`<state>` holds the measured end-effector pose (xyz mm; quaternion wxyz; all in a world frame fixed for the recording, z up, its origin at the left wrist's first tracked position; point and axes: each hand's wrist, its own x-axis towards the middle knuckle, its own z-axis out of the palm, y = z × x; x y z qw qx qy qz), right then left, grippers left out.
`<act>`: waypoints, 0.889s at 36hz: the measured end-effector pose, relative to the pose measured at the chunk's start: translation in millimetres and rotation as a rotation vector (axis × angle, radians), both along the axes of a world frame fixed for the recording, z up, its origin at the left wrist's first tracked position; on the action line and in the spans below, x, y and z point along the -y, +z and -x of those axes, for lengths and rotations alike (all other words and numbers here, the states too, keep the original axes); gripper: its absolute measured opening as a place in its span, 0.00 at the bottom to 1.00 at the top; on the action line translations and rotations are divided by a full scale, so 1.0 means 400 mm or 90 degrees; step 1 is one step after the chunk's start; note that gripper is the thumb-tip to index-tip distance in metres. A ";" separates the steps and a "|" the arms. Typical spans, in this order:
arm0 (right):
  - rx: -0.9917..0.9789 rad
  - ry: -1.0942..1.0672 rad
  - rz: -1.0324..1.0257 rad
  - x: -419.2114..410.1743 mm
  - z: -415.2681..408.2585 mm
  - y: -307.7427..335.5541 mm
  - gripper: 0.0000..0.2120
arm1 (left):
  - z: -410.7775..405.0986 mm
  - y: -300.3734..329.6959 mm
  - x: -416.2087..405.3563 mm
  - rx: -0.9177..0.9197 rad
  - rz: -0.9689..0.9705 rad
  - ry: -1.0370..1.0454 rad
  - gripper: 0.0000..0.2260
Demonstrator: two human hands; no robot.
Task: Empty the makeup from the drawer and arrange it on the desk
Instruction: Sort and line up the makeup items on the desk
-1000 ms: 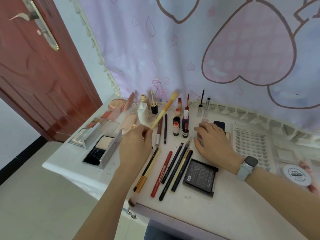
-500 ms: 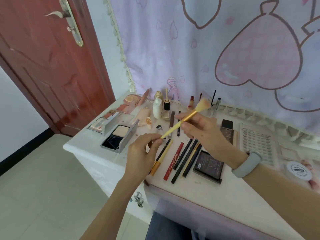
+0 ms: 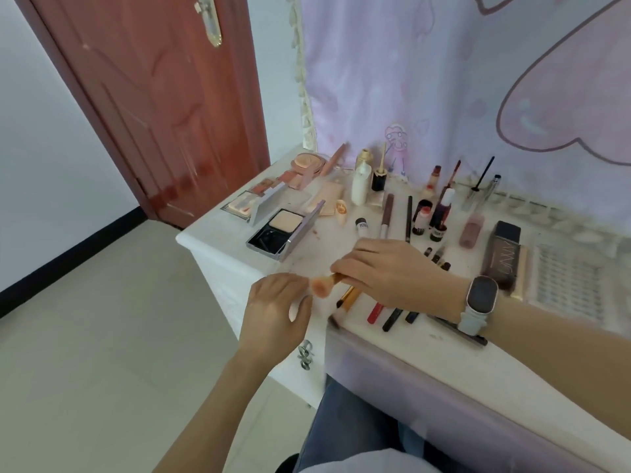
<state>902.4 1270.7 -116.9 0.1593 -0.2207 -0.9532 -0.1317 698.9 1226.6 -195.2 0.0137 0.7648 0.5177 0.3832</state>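
Note:
My right hand grips a gold-handled makeup brush low over the white desk, its peach bristles pointing left toward my left hand. That left hand hovers at the desk's front left edge, fingers loosely curled, holding nothing. Under my right hand lie several pencils and liners in a row. An open powder compact sits to the left, bottles and lipsticks stand along the back, and a dark palette lies to the right.
A drawer front with a metal bow handle is below the desk's left part. A red wooden door stands at the left, a pink curtain behind the desk. A lash tray lies far right. Tiled floor opens to the left.
The brush passed from my left hand to my right, turned bristles-left, and came down near the desk by the pencils. My left hand let go and drew back to the desk edge.

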 end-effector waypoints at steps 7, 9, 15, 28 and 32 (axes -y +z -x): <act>0.011 0.035 -0.019 -0.008 0.053 -0.043 0.11 | 0.034 -0.040 -0.001 -0.010 -0.035 -0.016 0.11; 0.017 0.015 0.008 -0.012 0.056 -0.050 0.11 | 0.032 -0.038 -0.003 0.032 -0.023 -0.004 0.08; 0.043 -0.064 0.090 -0.027 0.052 -0.071 0.10 | 0.028 -0.013 0.000 0.191 0.063 0.014 0.14; -0.179 -0.184 0.140 -0.075 0.029 -0.073 0.08 | 0.022 -0.032 -0.016 0.035 -0.010 -0.046 0.13; -0.134 -0.365 0.102 -0.124 0.007 -0.075 0.12 | 0.012 -0.032 -0.023 0.042 -0.010 -0.056 0.12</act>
